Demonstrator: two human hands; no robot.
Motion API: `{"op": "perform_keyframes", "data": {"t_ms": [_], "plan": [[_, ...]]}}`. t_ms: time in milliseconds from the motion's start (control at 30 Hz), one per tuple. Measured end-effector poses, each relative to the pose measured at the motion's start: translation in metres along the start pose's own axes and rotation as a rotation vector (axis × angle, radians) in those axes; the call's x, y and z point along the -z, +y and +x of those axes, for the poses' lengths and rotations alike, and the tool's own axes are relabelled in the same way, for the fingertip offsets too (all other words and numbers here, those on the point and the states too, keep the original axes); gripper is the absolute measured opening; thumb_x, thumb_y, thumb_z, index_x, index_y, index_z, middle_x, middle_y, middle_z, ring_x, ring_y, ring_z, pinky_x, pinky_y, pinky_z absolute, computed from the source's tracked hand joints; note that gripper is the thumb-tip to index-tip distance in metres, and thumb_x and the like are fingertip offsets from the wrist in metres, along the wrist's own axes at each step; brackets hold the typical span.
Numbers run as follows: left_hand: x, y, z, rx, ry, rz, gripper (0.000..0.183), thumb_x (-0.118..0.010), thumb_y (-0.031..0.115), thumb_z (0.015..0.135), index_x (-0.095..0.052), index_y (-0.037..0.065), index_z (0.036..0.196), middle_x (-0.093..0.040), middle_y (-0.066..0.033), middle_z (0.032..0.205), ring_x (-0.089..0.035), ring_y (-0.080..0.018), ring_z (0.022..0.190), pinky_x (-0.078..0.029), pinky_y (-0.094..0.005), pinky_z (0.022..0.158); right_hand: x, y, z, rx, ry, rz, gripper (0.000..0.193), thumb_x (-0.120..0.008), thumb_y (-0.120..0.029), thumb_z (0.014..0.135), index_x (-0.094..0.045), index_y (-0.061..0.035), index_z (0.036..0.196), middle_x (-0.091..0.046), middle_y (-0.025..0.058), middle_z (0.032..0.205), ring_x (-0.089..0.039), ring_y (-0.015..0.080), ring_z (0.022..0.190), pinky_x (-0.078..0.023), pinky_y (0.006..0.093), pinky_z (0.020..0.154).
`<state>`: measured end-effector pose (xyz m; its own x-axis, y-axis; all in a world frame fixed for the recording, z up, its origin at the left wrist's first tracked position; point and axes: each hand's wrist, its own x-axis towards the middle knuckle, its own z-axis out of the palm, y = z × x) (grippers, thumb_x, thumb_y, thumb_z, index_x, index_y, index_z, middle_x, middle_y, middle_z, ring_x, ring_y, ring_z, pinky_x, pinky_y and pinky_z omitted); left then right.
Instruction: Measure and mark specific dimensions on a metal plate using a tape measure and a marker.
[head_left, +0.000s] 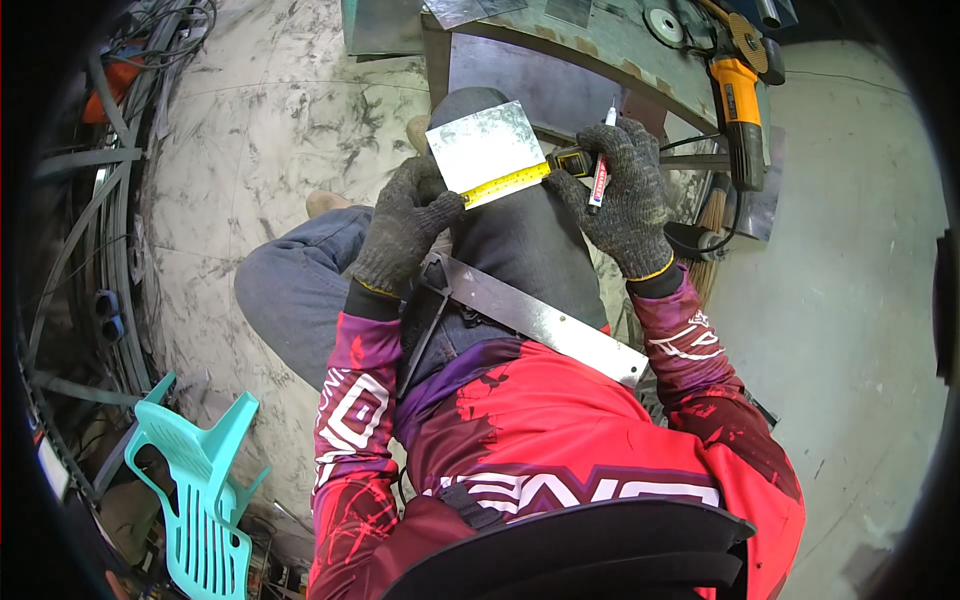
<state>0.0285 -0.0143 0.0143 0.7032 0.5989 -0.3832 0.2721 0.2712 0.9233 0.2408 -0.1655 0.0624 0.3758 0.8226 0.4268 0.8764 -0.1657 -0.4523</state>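
A small bright sheet-metal plate (485, 140) rests over my raised knee. Gloved in dark grey knit, my left hand (405, 222) grips the plate's lower left corner, with the end of the yellow tape blade (505, 184) under its fingertips. The blade lies along the plate's near edge. At its right end, the black and yellow tape measure case (571, 161) sits by the fingers of my right hand (628, 195). That gloved hand holds a white and red marker pen (599, 182), tip upward. Across my lap lies a steel-bladed square (545, 322) with a dark stock.
A metal workbench (600, 50) stands ahead, with an orange angle grinder (738, 110) and its cord at the right end. Metal lengths (110, 220) are stacked along the left. A turquoise plastic chair (200, 480) stands at the lower left. A brush (714, 205) is beside the bench.
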Motion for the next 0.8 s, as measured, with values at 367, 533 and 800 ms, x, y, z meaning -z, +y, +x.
{"op": "perform_keyframes", "data": {"t_ms": [367, 533, 800], "plan": [[0.002, -0.011, 0.004, -0.073, 0.024, 0.129, 0.035, -0.075, 0.010, 0.081, -0.063, 0.000, 0.113, -0.063, -0.0055, 0.093, -0.058, -0.0147, 0.084, -0.049, -0.0312, 0.078, 0.001, 0.014, 0.001, -0.095, -0.059, 0.218, 0.044, -0.083, -0.023, 0.077, -0.062, -0.0057, 0.111, -0.063, 0.0138, 0.100, -0.064, 0.0309, 0.092, -0.051, 0.0399, 0.080], [0.000, -0.011, 0.004, -0.105, 0.015, 0.122, 0.030, -0.068, 0.012, 0.086, -0.061, 0.000, 0.113, -0.054, 0.0031, 0.085, -0.048, -0.0067, 0.076, -0.043, -0.0246, 0.067, -0.004, 0.023, -0.006, -0.247, -0.069, 0.375, 0.041, -0.081, -0.025, 0.082, -0.063, -0.0051, 0.114, -0.066, 0.0136, 0.107, -0.066, 0.0260, 0.099, -0.052, 0.0378, 0.085], [0.002, -0.006, 0.006, -0.053, -0.036, 0.172, 0.030, -0.067, 0.013, 0.087, -0.060, 0.001, 0.114, -0.050, 0.0045, 0.084, -0.045, -0.0054, 0.075, -0.042, -0.0223, 0.068, 0.001, 0.020, -0.012, -0.279, -0.075, 0.388, 0.041, -0.081, -0.026, 0.083, -0.064, -0.0042, 0.114, -0.067, 0.0136, 0.106, -0.066, 0.0255, 0.099, -0.052, 0.0379, 0.087]]}}
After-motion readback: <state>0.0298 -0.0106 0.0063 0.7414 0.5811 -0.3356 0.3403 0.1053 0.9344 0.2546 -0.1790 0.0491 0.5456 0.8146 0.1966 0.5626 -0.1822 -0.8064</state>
